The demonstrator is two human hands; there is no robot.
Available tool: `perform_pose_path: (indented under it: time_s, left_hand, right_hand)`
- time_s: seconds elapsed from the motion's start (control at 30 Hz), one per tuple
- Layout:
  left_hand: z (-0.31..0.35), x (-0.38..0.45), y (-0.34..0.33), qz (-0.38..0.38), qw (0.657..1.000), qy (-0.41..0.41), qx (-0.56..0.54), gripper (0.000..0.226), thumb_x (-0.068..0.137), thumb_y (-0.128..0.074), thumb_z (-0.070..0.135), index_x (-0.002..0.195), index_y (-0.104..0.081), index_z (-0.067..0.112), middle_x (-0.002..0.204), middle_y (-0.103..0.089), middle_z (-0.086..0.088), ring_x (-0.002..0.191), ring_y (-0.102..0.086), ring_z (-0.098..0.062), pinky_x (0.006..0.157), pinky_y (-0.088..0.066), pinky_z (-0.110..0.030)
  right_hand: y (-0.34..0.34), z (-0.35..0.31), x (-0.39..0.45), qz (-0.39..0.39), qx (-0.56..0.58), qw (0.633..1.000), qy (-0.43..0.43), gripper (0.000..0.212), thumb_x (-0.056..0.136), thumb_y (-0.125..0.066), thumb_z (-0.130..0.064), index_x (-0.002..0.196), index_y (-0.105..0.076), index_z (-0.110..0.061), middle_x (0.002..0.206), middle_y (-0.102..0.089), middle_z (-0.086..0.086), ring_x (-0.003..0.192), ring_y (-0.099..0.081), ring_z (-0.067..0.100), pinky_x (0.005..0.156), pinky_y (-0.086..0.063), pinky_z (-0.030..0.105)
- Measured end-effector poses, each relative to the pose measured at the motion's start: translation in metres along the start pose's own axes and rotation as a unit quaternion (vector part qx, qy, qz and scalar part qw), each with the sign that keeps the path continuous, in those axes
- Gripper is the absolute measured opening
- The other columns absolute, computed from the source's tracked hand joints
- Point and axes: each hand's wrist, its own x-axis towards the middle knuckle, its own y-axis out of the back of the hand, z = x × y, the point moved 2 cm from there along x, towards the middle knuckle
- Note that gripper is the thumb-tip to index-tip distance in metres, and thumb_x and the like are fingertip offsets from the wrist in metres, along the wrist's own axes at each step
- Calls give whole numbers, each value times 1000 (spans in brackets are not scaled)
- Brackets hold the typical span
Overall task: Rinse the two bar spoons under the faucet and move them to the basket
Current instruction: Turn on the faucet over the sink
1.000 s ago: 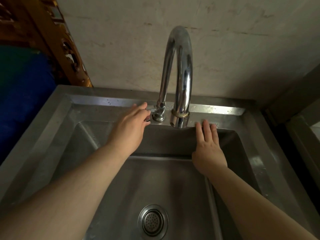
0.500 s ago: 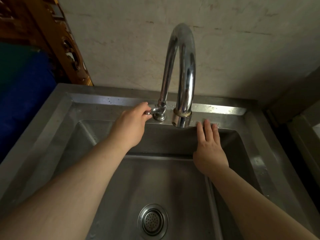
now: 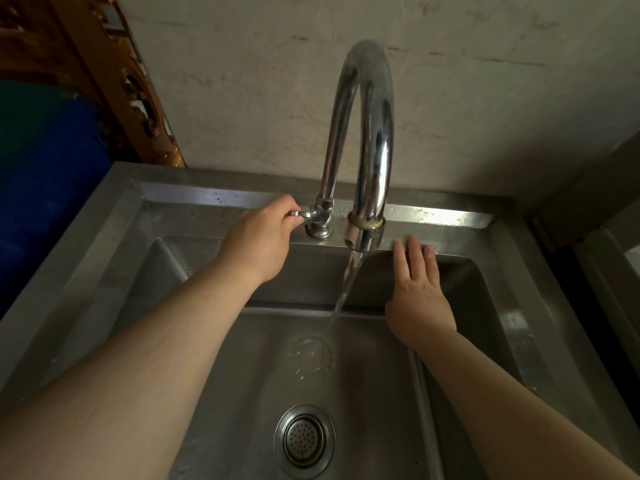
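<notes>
Water ran from the faucet (image 3: 367, 140) in a thin stream (image 3: 346, 289) and splashed on the floor of the steel sink (image 3: 512, 323), above the drain strainer (image 3: 304, 436). Your left hand (image 3: 259, 244) was closed on the small tap handle (image 3: 299, 214) at the faucet's base, thumb and fingers pinched around it. Your right hand (image 3: 417, 299) lay flat and open, holding nothing, its fingertips (image 3: 414, 244) resting on the back ledge of the sink just beside the spout.

Neither bar spoon was in view, and neither was the basket; where they lay could not be told from this angle. By the look of it, you were at the very start: the water was on, but no spoon had been picked up, rinsed or moved, so both rinses and both transfers appeared to be left.

The basin held nothing but the splash of water, so nothing stood between the stream and a spoon once you brought one in. A stained plaster wall (image 3: 485, 98) rose behind the faucet. A carved wooden frame (image 3: 138, 98) and a dark blue surface (image 3: 45, 168) stood to your left of the sink, and a second metal edge (image 3: 609, 271) showed at your right.
</notes>
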Motion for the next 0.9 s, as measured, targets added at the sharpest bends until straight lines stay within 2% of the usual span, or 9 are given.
perform_pose_path:
  time_s: [0.23,0.37,0.6,0.63,0.7,0.77,0.83,0.9]
  left_hand:
    - [1,0,0,4,1000,-4,-1,19,99,-41,26,94,-57,17,69,-58,-7,62,-54,-28,54,-43,-38]
    - [1,-1,1,-5,1000,3,-2,21,99,-41,28,97,-58,17,71,-60,-7,65,-55,-29,57,-45,-40]
    - [-3,0,1,-36,999,8,-2,18,101,-39,32,103,-55,24,84,-65,-8,76,-62,-30,67,-51,-46]
    - [-4,-1,0,-47,999,17,-7,18,101,-40,33,110,-54,27,91,-66,-7,81,-63,-29,70,-52,-47]
    - [-5,-7,-8,-70,996,53,-22,33,101,-40,36,134,-42,35,124,-63,-7,105,-62,-29,86,-52,-45]
    - [-5,-18,-15,-64,993,86,-42,49,101,-39,39,147,-22,40,152,-41,-4,129,-49,-31,100,-39,-42]
    - [-2,-36,-16,-15,997,68,-21,52,101,-37,40,150,-21,34,157,-33,-1,135,-43,-28,100,-34,-34]
    - [0,-54,-9,37,999,18,1,50,101,-39,33,149,-30,21,155,-35,-4,137,-40,-23,101,-29,-27]
  right_hand:
    - [-1,1,1,-2,-4,1000,1,99,91,-52,-1,153,21,-25,162,28,0,146,28,26,108,6,32]
    - [-1,1,0,-5,-12,1000,5,98,91,-53,-3,153,21,-25,162,28,2,145,28,27,118,5,41]
    - [-1,1,0,-3,-5,1000,1,98,91,-53,-1,153,20,-26,162,27,0,146,27,26,112,7,36]
    - [-1,1,0,-6,-2,1000,-1,99,90,-53,-1,153,20,-26,162,27,0,146,27,26,111,7,36]
    - [0,2,0,-13,7,1000,0,100,90,-54,-1,153,19,-27,162,27,-1,146,27,25,113,5,38]
    - [2,4,1,-28,16,999,5,100,90,-55,-4,154,17,-28,162,26,-2,147,26,24,118,1,42]
    - [5,7,0,-46,23,999,13,100,89,-57,-7,154,14,-30,163,24,-4,147,25,23,122,-4,46]
    - [8,10,2,-58,33,998,19,101,87,-59,-8,154,12,-32,164,21,-6,148,22,22,120,-4,47]
